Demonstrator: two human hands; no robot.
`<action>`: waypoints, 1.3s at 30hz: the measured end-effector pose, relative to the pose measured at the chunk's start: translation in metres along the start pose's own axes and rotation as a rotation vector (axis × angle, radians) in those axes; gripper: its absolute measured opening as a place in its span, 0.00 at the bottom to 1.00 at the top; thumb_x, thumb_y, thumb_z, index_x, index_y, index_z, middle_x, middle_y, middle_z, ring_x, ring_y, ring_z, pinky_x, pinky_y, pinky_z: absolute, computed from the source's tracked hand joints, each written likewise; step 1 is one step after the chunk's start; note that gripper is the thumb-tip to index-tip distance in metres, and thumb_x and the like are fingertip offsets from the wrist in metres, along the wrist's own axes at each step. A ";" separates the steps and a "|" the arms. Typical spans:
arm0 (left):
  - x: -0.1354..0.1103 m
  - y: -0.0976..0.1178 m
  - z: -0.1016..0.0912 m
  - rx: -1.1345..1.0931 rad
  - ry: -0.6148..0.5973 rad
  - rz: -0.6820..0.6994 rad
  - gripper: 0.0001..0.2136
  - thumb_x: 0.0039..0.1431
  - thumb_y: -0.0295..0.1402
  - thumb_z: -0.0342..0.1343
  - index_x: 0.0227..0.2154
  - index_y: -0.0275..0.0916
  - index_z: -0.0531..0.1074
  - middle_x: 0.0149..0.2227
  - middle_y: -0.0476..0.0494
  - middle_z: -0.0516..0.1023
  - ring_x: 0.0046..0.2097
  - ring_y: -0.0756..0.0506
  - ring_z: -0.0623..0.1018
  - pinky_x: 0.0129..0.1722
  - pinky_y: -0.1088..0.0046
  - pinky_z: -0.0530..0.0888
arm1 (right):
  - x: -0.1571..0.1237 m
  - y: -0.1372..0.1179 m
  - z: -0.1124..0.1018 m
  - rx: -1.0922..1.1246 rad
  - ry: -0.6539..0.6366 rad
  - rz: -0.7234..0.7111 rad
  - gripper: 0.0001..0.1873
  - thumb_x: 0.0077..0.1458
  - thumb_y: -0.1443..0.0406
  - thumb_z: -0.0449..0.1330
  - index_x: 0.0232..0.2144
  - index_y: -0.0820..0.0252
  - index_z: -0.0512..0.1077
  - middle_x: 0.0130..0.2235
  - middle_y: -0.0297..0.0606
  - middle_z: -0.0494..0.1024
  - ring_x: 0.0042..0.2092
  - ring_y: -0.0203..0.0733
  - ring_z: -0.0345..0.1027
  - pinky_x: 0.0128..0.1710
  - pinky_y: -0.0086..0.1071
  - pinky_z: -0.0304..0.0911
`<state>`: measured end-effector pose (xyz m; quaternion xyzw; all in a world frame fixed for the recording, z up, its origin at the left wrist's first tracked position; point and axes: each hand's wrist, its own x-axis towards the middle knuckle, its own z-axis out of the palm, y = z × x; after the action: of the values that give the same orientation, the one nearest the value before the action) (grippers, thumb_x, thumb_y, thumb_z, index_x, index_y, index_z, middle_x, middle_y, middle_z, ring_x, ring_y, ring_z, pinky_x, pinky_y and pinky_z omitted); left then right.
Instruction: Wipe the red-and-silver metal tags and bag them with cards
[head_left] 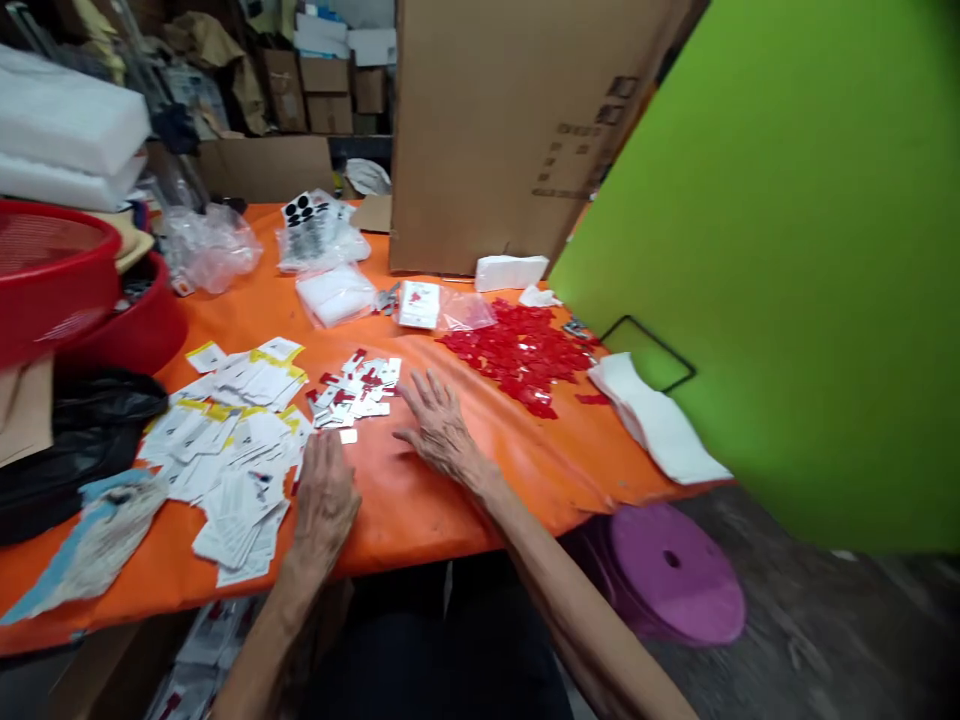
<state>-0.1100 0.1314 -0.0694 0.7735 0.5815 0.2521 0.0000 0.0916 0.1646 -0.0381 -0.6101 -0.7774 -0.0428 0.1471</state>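
My right hand [442, 430] is open above the orange table, fingers spread, its fingertips by the right edge of a small pile of white-and-red pieces [358, 388]. My left hand [328, 500] rests low at the near side of that pile, its fingers side by side and pointing forward; its thumb and palm are hidden. Just beyond its fingertips lies a small white piece [349, 436]. Left of this hand spread many white printed cards [240, 440], some with yellow edges. A heap of flat red plastic pieces [525, 350] lies farther right.
Clear bags [337, 295] and a stack of small cards [418, 304] lie at the back. Red baskets [60, 270] and a rag [105, 535] are left. A tall cardboard box [487, 140] and green panel [787, 250] stand behind and right. A purple stool [675, 590] is below.
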 end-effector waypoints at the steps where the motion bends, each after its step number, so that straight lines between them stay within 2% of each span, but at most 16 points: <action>1: -0.005 0.001 -0.002 0.014 -0.015 0.012 0.24 0.56 0.30 0.42 0.54 0.23 0.59 0.54 0.22 0.66 0.59 0.33 0.62 0.56 0.52 0.62 | -0.019 0.018 -0.008 -0.038 0.052 0.088 0.30 0.57 0.55 0.52 0.60 0.57 0.55 0.63 0.41 0.55 0.64 0.49 0.43 0.59 0.44 0.48; 3: -0.014 0.004 -0.001 0.034 -0.041 0.035 0.25 0.57 0.35 0.43 0.53 0.20 0.59 0.52 0.20 0.67 0.59 0.31 0.62 0.55 0.51 0.63 | -0.058 0.061 -0.024 -0.128 0.128 0.313 0.27 0.58 0.58 0.49 0.57 0.65 0.58 0.60 0.47 0.60 0.62 0.48 0.49 0.58 0.42 0.51; 5: -0.020 0.009 0.002 0.052 -0.035 0.028 0.28 0.57 0.38 0.43 0.53 0.18 0.59 0.51 0.18 0.67 0.59 0.28 0.60 0.55 0.48 0.61 | -0.094 0.108 -0.041 -0.214 0.170 0.502 0.29 0.58 0.59 0.48 0.54 0.77 0.59 0.58 0.61 0.61 0.60 0.58 0.51 0.54 0.49 0.53; 8: -0.017 0.022 0.009 0.052 -0.016 -0.030 0.30 0.56 0.40 0.45 0.54 0.18 0.58 0.52 0.17 0.66 0.59 0.26 0.58 0.55 0.44 0.59 | -0.136 0.164 -0.064 -0.407 0.145 0.762 0.28 0.56 0.57 0.50 0.52 0.76 0.61 0.53 0.62 0.66 0.55 0.61 0.56 0.48 0.47 0.56; 10: -0.008 0.031 0.010 0.022 -0.053 -0.049 0.30 0.55 0.39 0.47 0.54 0.18 0.57 0.53 0.18 0.65 0.59 0.27 0.60 0.55 0.45 0.59 | -0.154 0.186 -0.071 -0.478 0.047 0.811 0.25 0.56 0.56 0.50 0.45 0.75 0.65 0.45 0.62 0.71 0.47 0.57 0.64 0.40 0.41 0.58; 13: 0.012 0.038 0.009 -0.016 -0.135 -0.068 0.30 0.54 0.37 0.49 0.56 0.21 0.55 0.55 0.21 0.64 0.59 0.31 0.62 0.57 0.48 0.58 | -0.171 0.204 -0.066 -0.473 -0.154 0.684 0.17 0.60 0.60 0.46 0.33 0.68 0.69 0.32 0.51 0.73 0.34 0.46 0.66 0.30 0.34 0.53; 16: 0.024 0.042 0.001 0.025 -0.114 -0.073 0.29 0.53 0.35 0.50 0.57 0.26 0.56 0.56 0.25 0.65 0.59 0.33 0.62 0.57 0.50 0.59 | -0.178 0.211 -0.055 -0.572 -0.166 0.665 0.15 0.58 0.61 0.48 0.30 0.67 0.69 0.29 0.47 0.71 0.33 0.47 0.66 0.28 0.33 0.50; 21: -0.002 0.052 -0.013 0.245 -0.073 -0.214 0.31 0.55 0.39 0.50 0.55 0.17 0.56 0.54 0.15 0.63 0.59 0.26 0.59 0.56 0.46 0.57 | -0.180 0.214 -0.052 -0.658 -0.094 0.724 0.15 0.56 0.59 0.51 0.29 0.66 0.70 0.32 0.52 0.71 0.36 0.54 0.67 0.28 0.36 0.48; 24: -0.022 0.055 -0.011 0.273 -0.116 -0.269 0.32 0.54 0.40 0.51 0.55 0.16 0.56 0.53 0.13 0.63 0.58 0.24 0.60 0.54 0.45 0.57 | -0.179 0.215 -0.051 -0.610 -0.124 0.740 0.11 0.54 0.62 0.51 0.27 0.63 0.70 0.30 0.52 0.70 0.35 0.54 0.67 0.27 0.36 0.46; 26: -0.021 0.055 -0.008 0.237 -0.087 -0.262 0.32 0.54 0.41 0.50 0.55 0.17 0.57 0.53 0.14 0.64 0.58 0.25 0.61 0.54 0.45 0.58 | -0.179 0.216 -0.049 -0.559 -0.138 0.746 0.10 0.52 0.65 0.49 0.25 0.60 0.68 0.28 0.52 0.69 0.34 0.53 0.67 0.27 0.36 0.44; 28: -0.001 0.052 -0.006 0.171 -0.027 -0.215 0.31 0.55 0.41 0.50 0.55 0.20 0.58 0.55 0.18 0.63 0.59 0.28 0.60 0.55 0.48 0.58 | -0.179 0.215 -0.046 -0.563 -0.112 0.723 0.12 0.52 0.67 0.46 0.23 0.58 0.67 0.28 0.54 0.68 0.34 0.55 0.67 0.27 0.37 0.43; 31: 0.059 0.038 -0.003 0.064 -0.018 -0.116 0.27 0.56 0.41 0.48 0.55 0.28 0.60 0.58 0.26 0.61 0.61 0.32 0.58 0.57 0.51 0.55 | -0.181 0.214 -0.043 -0.597 -0.056 0.658 0.14 0.53 0.66 0.43 0.22 0.55 0.65 0.28 0.57 0.67 0.35 0.57 0.65 0.28 0.38 0.41; 33: 0.107 0.023 0.002 -0.005 -0.132 -0.113 0.25 0.58 0.42 0.46 0.55 0.33 0.60 0.58 0.30 0.63 0.61 0.35 0.58 0.58 0.51 0.53 | -0.181 0.212 -0.042 -0.601 -0.029 0.657 0.13 0.53 0.66 0.43 0.21 0.54 0.64 0.28 0.56 0.67 0.35 0.57 0.64 0.29 0.37 0.40; 35: 0.146 0.007 0.010 -0.064 -0.323 -0.044 0.24 0.57 0.41 0.47 0.55 0.36 0.61 0.56 0.33 0.65 0.59 0.37 0.61 0.57 0.54 0.55 | -0.181 0.211 -0.042 -0.599 -0.006 0.670 0.11 0.52 0.66 0.43 0.21 0.53 0.62 0.28 0.55 0.66 0.35 0.58 0.63 0.29 0.36 0.39; 37: 0.166 -0.004 0.019 -0.092 -0.398 0.022 0.25 0.55 0.40 0.50 0.54 0.36 0.62 0.56 0.35 0.66 0.57 0.39 0.64 0.57 0.58 0.58 | -0.180 0.211 -0.040 -0.607 0.022 0.667 0.10 0.50 0.67 0.44 0.22 0.53 0.61 0.27 0.53 0.65 0.34 0.58 0.63 0.29 0.36 0.38; 39: 0.169 -0.009 0.027 -0.117 -0.430 0.091 0.25 0.53 0.39 0.52 0.54 0.35 0.62 0.56 0.36 0.66 0.56 0.41 0.65 0.56 0.63 0.59 | -0.181 0.212 -0.036 -0.620 0.056 0.657 0.09 0.49 0.67 0.44 0.21 0.52 0.60 0.26 0.52 0.64 0.34 0.58 0.62 0.29 0.35 0.37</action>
<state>-0.0741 0.2948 -0.0299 0.8336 0.5170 0.1142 0.1573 0.3407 0.0396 -0.0786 -0.8383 -0.4887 -0.2413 -0.0158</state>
